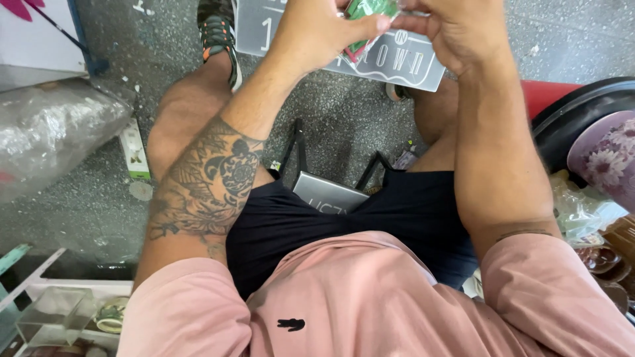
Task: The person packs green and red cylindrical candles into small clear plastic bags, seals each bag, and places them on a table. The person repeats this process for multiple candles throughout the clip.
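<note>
Both of my hands meet at the top edge of the head view, over my knees. My left hand [317, 33] and my right hand [456, 30] pinch a small green packet [370, 9] between their fingertips, with a strip of red and white showing under it. Most of the packet is cut off by the frame's top edge. My left forearm carries a dark tattoo. I sit in a pink shirt and dark shorts, legs apart above a speckled grey floor.
A grey printed sign [397, 63] lies on the floor under my hands. A clear plastic bag [53, 132] sits at left, a small white box [134, 149] beside my left knee, a floral purple item [608, 155] on a black rim at right, clear containers [56, 314] bottom left.
</note>
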